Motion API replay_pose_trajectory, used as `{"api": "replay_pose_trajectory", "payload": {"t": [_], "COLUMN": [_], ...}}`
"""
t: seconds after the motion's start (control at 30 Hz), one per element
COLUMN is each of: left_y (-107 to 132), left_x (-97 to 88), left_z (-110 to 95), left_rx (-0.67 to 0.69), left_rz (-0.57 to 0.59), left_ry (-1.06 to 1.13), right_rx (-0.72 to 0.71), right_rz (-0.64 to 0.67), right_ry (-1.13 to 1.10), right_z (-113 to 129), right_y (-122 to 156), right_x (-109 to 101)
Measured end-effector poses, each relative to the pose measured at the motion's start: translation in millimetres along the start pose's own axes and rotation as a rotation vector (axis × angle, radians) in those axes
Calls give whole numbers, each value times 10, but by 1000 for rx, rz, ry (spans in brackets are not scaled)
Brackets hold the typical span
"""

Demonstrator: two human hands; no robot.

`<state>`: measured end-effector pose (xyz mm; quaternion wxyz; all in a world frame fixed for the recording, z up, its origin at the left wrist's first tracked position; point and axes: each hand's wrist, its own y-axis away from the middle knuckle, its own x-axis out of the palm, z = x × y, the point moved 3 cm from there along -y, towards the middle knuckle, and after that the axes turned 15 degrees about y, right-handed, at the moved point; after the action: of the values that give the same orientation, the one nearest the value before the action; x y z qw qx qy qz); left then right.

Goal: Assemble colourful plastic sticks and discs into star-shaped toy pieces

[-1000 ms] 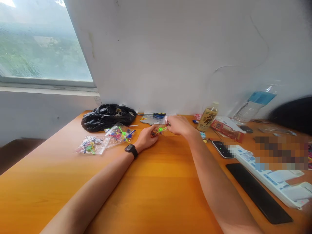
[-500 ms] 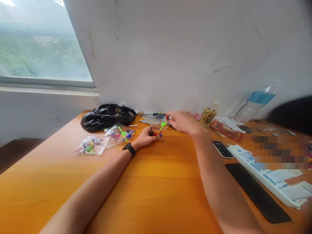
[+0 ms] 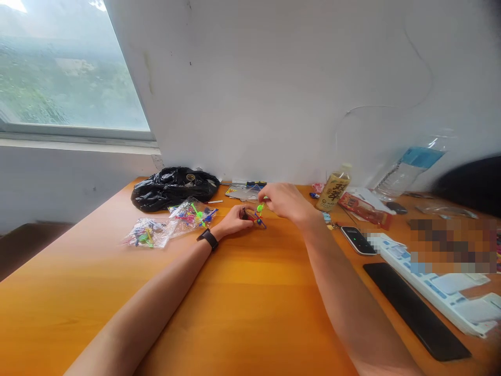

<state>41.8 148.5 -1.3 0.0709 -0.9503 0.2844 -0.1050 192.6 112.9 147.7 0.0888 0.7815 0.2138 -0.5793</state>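
Note:
Over the middle of the table, my left hand (image 3: 235, 220), with a black watch on the wrist, is closed on a small cluster of colourful plastic parts (image 3: 259, 221) in blue, red and green. What wraps them, if anything, is too blurred to tell. Close against it from the right, my right hand (image 3: 285, 202) has its fingertips pinched on a bright green plastic piece (image 3: 260, 208) at the top of the cluster. To the left lie two clear bags of similar parts, a nearer bag (image 3: 145, 233) and a farther bag (image 3: 191, 215).
A black plastic bag (image 3: 174, 189) sits at the back left by the wall. At right stand a drink bottle (image 3: 334, 189) and a large clear bottle (image 3: 410, 169). Nearer are a white device (image 3: 358, 240), a white power strip (image 3: 422, 282) and a long black slab (image 3: 417, 310).
My right hand has moved down and left, closer to my left hand. The green stick's upper end no longer shows beyond the fingers. My left hand has barely moved.

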Motion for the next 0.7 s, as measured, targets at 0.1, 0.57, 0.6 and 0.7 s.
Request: {"api": "replay_pose_trajectory", "payload": {"t": [0.1, 0.57, 0.6, 0.7], "left_y": [9, 18, 19, 24], "left_x": [32, 8, 19, 41], "left_z": [-8, -19, -8, 1], "left_rx": [13, -33, -40, -43], "left_rz": [26, -8, 9, 28], "left_ry": [25, 31, 47, 44], "right_rx": [17, 65, 56, 13], "right_rz": [-19, -232, -235, -219], "right_ry": [7, -682, -748, -860], "right_z": [-10, -322, -331, -327], "right_y": [-18, 154, 170, 200], "right_x": [8, -214, -237, -269]}}
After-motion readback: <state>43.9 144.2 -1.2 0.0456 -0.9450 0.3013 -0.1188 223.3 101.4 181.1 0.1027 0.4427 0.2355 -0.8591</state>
